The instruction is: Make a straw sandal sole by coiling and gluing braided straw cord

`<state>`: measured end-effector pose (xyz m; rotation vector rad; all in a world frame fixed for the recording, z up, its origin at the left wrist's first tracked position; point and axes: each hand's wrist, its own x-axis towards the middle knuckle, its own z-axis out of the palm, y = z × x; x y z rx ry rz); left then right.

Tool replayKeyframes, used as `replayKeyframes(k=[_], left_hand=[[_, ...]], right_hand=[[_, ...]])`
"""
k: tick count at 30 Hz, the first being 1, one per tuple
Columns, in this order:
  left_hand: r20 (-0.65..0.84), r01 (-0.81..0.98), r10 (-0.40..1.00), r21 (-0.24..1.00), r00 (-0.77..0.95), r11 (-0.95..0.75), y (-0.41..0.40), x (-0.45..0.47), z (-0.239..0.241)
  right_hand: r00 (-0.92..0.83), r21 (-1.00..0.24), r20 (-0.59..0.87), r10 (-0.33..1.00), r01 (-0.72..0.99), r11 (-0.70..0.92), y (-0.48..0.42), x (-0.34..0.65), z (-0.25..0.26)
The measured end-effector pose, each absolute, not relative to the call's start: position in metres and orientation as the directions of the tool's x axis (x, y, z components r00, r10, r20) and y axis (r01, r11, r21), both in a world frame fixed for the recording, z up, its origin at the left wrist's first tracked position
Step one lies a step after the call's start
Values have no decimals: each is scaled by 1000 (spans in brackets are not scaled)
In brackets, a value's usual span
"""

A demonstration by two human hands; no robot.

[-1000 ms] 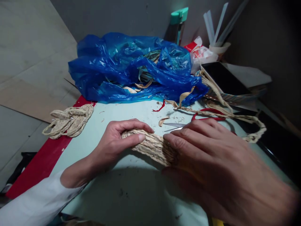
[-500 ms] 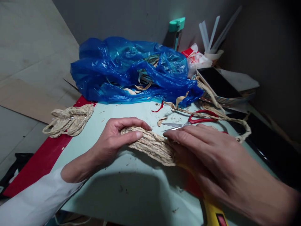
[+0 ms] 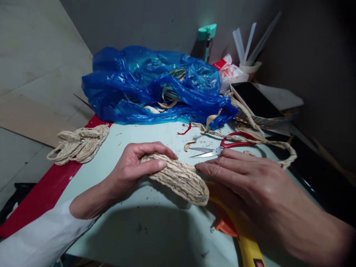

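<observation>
My left hand (image 3: 133, 168) grips the left end of an oval woven straw piece (image 3: 180, 178), thumb on top and fingers curled over its far edge. The piece lies tilted on the mint-green table top (image 3: 155, 230). My right hand (image 3: 250, 189) reaches in from the right, its fingertips touching the piece's right end. Under that palm a yellow tool with an orange part (image 3: 249, 248) sticks out toward me, seemingly held by the thumb side; the grip itself is hidden.
Red-handled scissors (image 3: 222, 148) lie open just behind the hands. A braided straw cord (image 3: 278, 148) loops at the right. A blue plastic bag (image 3: 155, 85) of straw fills the back. A straw bundle (image 3: 79, 144) sits left on the red edge (image 3: 41, 196). A cup of clear sticks (image 3: 250, 66) stands back right.
My right hand slid right and back off the woven piece, uncovering its rounded right end and more of the yellow tool. My left hand kept its grip.
</observation>
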<state>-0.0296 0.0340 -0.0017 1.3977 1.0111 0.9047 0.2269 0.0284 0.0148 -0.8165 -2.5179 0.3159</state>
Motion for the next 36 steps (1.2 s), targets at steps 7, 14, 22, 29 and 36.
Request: replayKeyframes(k=[7, 14, 22, 29, 36], left_hand=[[-9, 150, 957, 988, 290, -36, 36, -27, 1], [-21, 189, 962, 982, 272, -32, 35, -24, 3], [-13, 189, 956, 981, 294, -45, 34, -22, 3], [-3, 263, 945, 961, 326, -87, 35, -23, 4], [228, 497, 767, 645, 600, -580, 41, -30, 11]], right_hand=[[-700, -259, 414, 582, 522, 813, 23, 227, 9], [-658, -221, 438, 613, 582, 783, 18, 214, 7], [-643, -338, 388, 661, 568, 751, 16, 206, 6], [-611, -394, 433, 663, 533, 749, 15, 206, 3], [-603, -309, 456, 655, 583, 751, 19, 206, 1]])
